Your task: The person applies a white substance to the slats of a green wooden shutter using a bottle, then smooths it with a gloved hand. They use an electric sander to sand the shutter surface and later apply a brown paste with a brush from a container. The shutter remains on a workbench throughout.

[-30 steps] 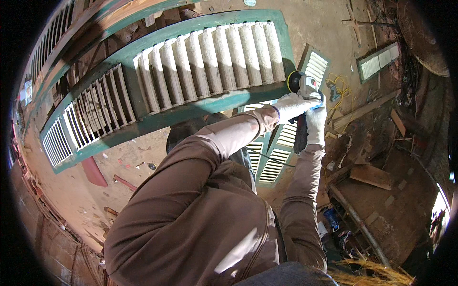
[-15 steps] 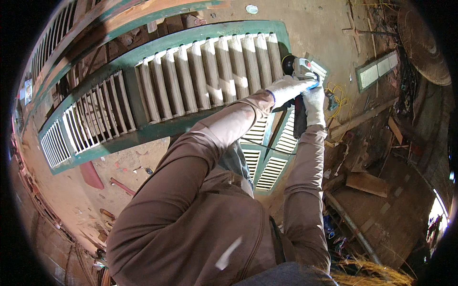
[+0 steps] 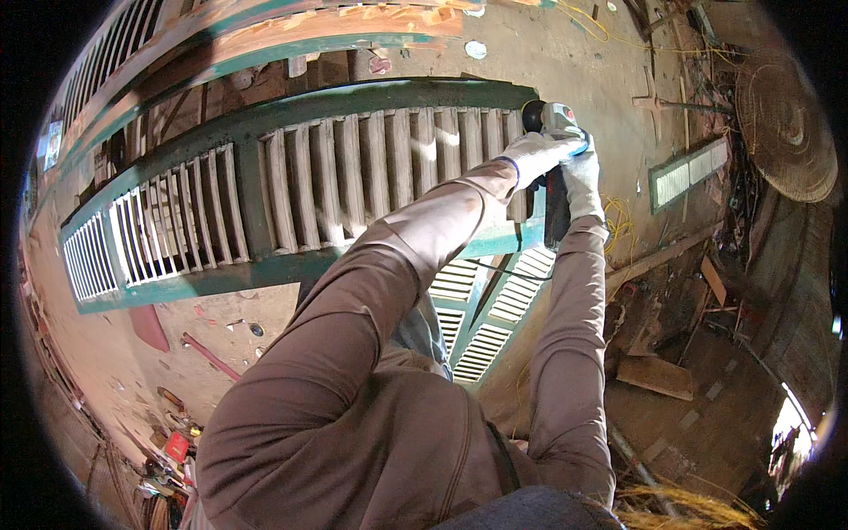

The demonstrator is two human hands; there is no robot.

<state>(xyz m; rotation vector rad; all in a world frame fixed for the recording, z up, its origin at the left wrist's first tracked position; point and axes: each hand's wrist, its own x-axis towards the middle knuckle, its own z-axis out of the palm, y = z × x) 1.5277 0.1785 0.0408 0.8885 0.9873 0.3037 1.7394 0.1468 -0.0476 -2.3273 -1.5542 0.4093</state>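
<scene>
Both my hands wear white work gloves and hold an angle grinder (image 3: 558, 118) with a grey head, a black body and a dark round disc (image 3: 533, 116). My left hand (image 3: 537, 156) grips it by the head. Behind it, my right hand (image 3: 580, 181) wraps round the tool's body. The disc is at the right end of a long green louvred shutter (image 3: 185, 287), by its end rail; I cannot tell whether they touch. The shutter's slats are worn, pale wood. A dark cord (image 3: 503, 272) loops below the tool.
More green shutters (image 3: 481, 349) with pale slats lie below, near my legs. A small louvred panel (image 3: 689, 174) lies at the right, beneath a round woven basket (image 3: 786, 128). Long planks (image 3: 353, 28) lie across the far side. Yellow cord (image 3: 621, 228) and wood scraps (image 3: 655, 375) lie at right.
The view has shifted, and the shutter's far edge sits lower in the picture. My hands and the grinder stay at the shutter's right end, with the grip unchanged.
</scene>
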